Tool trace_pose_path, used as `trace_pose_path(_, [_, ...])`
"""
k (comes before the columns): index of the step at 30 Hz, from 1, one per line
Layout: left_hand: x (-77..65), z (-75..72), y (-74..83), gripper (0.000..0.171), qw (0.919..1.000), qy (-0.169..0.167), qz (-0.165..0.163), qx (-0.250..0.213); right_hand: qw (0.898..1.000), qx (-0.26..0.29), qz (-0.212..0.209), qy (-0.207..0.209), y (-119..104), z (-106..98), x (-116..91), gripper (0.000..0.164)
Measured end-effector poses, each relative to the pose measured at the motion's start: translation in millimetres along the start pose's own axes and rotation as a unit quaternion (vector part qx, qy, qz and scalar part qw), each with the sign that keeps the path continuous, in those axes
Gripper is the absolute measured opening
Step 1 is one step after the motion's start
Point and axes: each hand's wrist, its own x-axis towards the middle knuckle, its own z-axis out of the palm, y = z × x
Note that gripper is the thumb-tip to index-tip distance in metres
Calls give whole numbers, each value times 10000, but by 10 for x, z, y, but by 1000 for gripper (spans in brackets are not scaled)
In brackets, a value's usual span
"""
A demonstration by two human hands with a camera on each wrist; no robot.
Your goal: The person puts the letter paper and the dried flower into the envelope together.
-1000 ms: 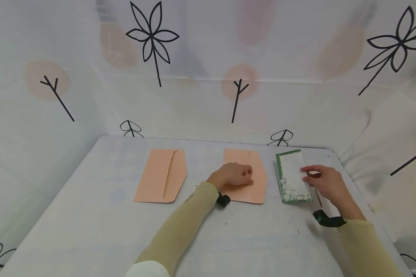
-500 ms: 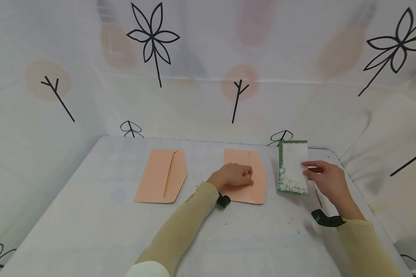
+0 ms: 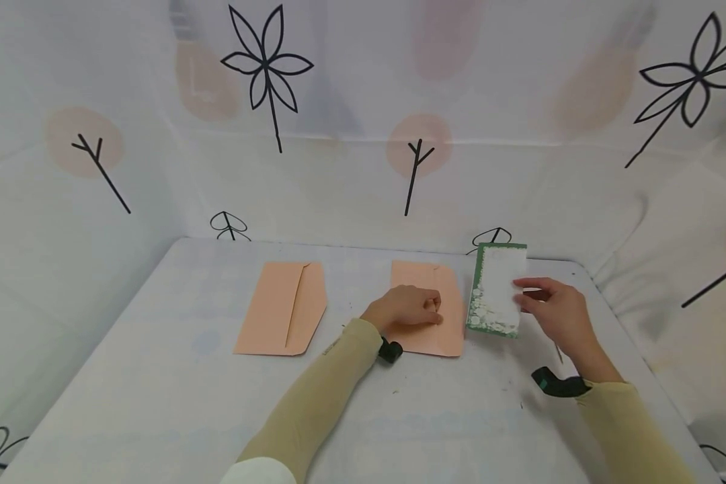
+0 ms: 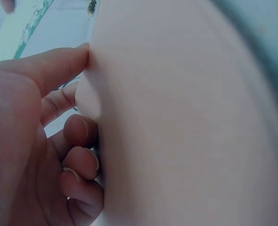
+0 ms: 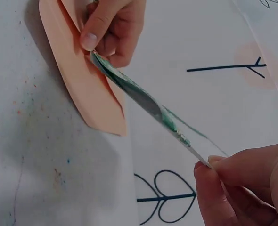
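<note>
My right hand (image 3: 558, 312) pinches the right edge of a white card (image 3: 497, 286) with a green floral border, held up over the table. In the right wrist view the card (image 5: 138, 96) looks folded, its far end close by the left fingers. A peach envelope (image 3: 455, 336) lies under my left hand (image 3: 404, 306). The left thumb and forefinger pinch an edge of that envelope (image 4: 176, 117), while the other fingers curl against it. From the right wrist, a gap shows along the opening of the envelope (image 5: 75, 80).
A second peach envelope (image 3: 272, 309) lies on the white table (image 3: 175, 396) to the left. A thin dark stick-like thing (image 3: 558, 353) lies near my right wrist, partly hidden. Patterned white fabric (image 3: 351, 181) hangs behind the table and at its sides.
My right hand has lifted the card off the right side of the table, brought it more upright and moved it left toward the envelope. My left hand has stayed in place.
</note>
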Motion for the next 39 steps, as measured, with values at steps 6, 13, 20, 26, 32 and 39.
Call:
trace_pose_path(6, [6,18,-23,21,9999,76,83,-45,9995,102,-78,-277,-26,112,-1,36])
trace_pose_path(13, [32,23,-37,20,9999,81,56,-68,9988,32,-152,-464,-40,241,22,36])
trace_pose_path(20, [40,9,-33,23,9999,31,117,19,9975,-110,-145,-685,-109,373,39,35])
trace_pose_path(26, [41,7,-33,25,10000,-19,60,-32,9955,-247,17,-910,-157,470,55,35])
trace_pose_path(32, [56,25,-34,26,9999,106,7,-5,9921,-191,53,-1242,-155,587,93,34])
trace_pose_path(39, [51,38,7,20,9997,241,-25,84,9903,-210,13,-1370,-186,652,101,34])
